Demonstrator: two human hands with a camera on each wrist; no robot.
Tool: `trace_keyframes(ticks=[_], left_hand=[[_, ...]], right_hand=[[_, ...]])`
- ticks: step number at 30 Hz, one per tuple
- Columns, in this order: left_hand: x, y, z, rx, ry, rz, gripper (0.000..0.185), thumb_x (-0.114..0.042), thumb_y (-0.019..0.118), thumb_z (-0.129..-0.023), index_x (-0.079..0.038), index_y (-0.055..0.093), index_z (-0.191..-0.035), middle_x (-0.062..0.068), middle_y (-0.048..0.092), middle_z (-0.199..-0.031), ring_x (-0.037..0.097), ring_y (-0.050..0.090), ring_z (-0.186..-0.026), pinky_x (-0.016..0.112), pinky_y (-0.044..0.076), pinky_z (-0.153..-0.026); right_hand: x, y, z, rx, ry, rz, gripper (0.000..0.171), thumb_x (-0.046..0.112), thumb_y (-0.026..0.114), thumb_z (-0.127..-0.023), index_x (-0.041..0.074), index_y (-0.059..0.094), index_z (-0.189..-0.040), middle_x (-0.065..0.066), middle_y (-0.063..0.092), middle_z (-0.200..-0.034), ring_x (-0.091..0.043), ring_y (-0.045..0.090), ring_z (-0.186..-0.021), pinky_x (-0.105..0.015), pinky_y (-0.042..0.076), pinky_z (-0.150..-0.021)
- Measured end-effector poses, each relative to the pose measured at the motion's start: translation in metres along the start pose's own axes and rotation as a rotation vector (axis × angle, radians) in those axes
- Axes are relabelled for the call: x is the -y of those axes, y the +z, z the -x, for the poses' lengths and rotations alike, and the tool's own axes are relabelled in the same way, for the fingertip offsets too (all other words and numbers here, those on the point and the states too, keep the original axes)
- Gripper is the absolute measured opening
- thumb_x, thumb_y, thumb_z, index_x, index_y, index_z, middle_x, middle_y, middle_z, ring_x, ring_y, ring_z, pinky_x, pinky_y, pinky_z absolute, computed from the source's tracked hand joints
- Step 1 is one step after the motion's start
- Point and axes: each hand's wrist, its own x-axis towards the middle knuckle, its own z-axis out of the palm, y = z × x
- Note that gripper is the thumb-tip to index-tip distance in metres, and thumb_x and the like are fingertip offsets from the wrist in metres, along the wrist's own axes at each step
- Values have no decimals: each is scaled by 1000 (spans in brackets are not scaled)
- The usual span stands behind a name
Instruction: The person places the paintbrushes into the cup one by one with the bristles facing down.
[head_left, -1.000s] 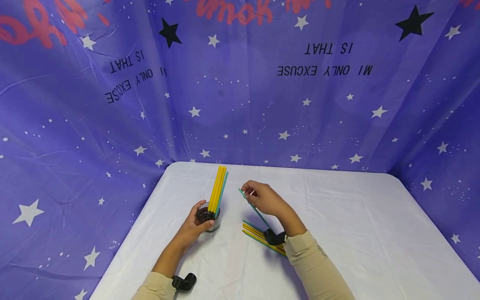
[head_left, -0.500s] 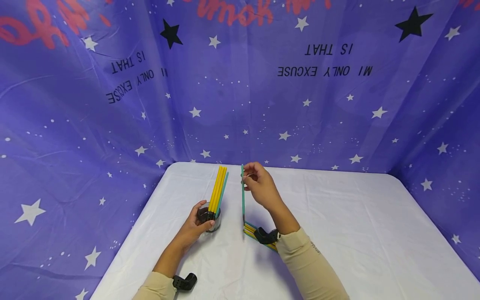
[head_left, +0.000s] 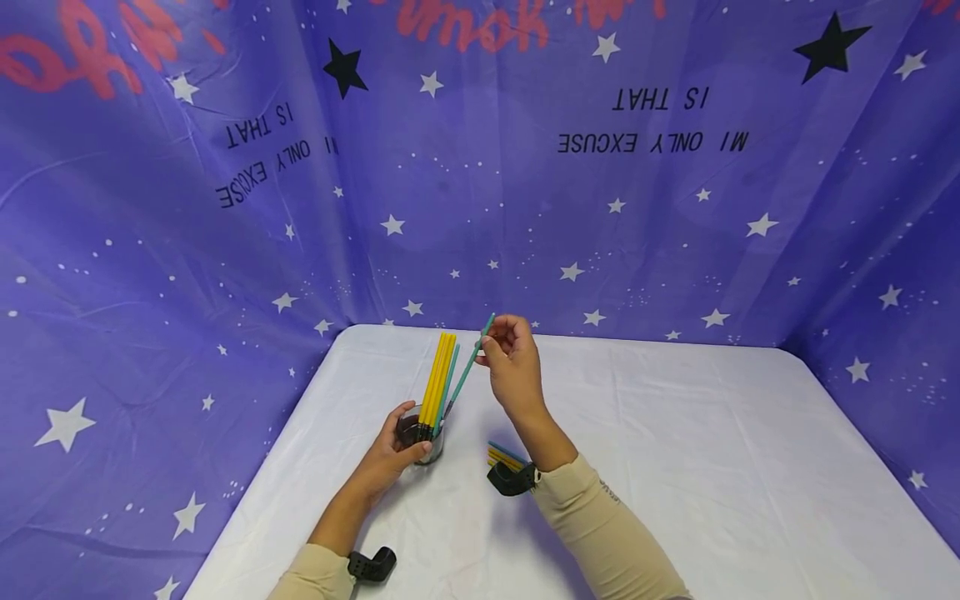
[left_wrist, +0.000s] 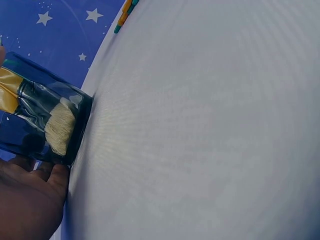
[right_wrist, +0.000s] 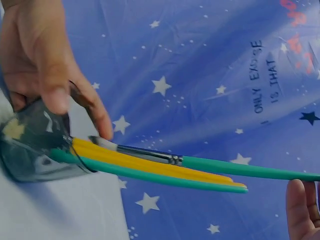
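My left hand (head_left: 390, 454) grips a clear glass (right_wrist: 30, 155) on the white table, fingers and thumb curled round its sides. Several yellow paintbrushes (head_left: 436, 379) and a green one (head_left: 447, 386) stand in it, handles up and leaning. Pale bristles (left_wrist: 61, 129) show through the glass wall in the left wrist view. My right hand (head_left: 516, 367) pinches another green paintbrush (head_left: 471, 367) near its handle end, tilted with bristles down. Its bristle tip (right_wrist: 102, 142) is at the glass's mouth, beside the yellow handles.
More yellow and green paintbrushes (head_left: 506, 455) lie on the white table (head_left: 712, 467) under my right wrist, partly hidden by the black wrist camera (head_left: 512, 478). A purple star-printed cloth (head_left: 637, 225) hangs behind and at both sides.
My right hand has lifted the green paintbrush off the table, swung it bristles-down and carried it left to the glass. The left hand and glass have stayed put.
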Motion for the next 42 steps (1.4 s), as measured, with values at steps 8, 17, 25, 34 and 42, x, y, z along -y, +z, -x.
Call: trace_keyframes(ticks=[8, 17, 25, 34, 42], left_hand=[[1, 0, -1, -5, -1, 7, 82, -7, 72, -90, -17, 23, -155, 21, 38, -149, 32, 43, -132, 27, 43, -95], [2, 0, -1, 2, 27, 27, 81, -8, 72, -90, -16, 23, -155, 22, 38, -149, 32, 44, -131, 24, 44, -93], [3, 0, -2, 2, 45, 20, 80, -7, 71, -90, -14, 23, -154, 22, 35, -151, 34, 42, -132, 23, 44, -93], [3, 0, -2, 3, 56, 16, 79, -6, 71, -90, -15, 24, -153, 22, 36, -151, 33, 43, -132, 22, 43, -93], [2, -1, -1, 5, 28, 2, 80, -8, 72, -90, -18, 25, -153, 20, 34, -153, 32, 41, -134, 26, 41, -97]], right_hand=[[-3, 14, 10, 28, 38, 77, 23, -10, 52, -96, -7, 48, -119, -21, 55, -102, -37, 60, -93, -45, 56, -77], [-40, 25, 14, 71, 84, 177, 22, -3, 54, -98, -2, 50, -120, -20, 55, -105, -32, 61, -91, -45, 57, -76], [-58, 32, 18, 79, 146, 263, 21, -3, 55, -96, 4, 52, -115, -9, 55, -99, -18, 59, -85, -38, 58, -71], [-69, 13, 22, 224, 175, 435, 15, 3, 60, -94, 4, 60, -109, -6, 63, -98, -17, 61, -82, -30, 53, -68], [-79, -24, 26, 438, 189, 605, 14, 4, 65, -93, 0, 63, -106, -2, 65, -93, -16, 61, -81, -32, 50, -72]])
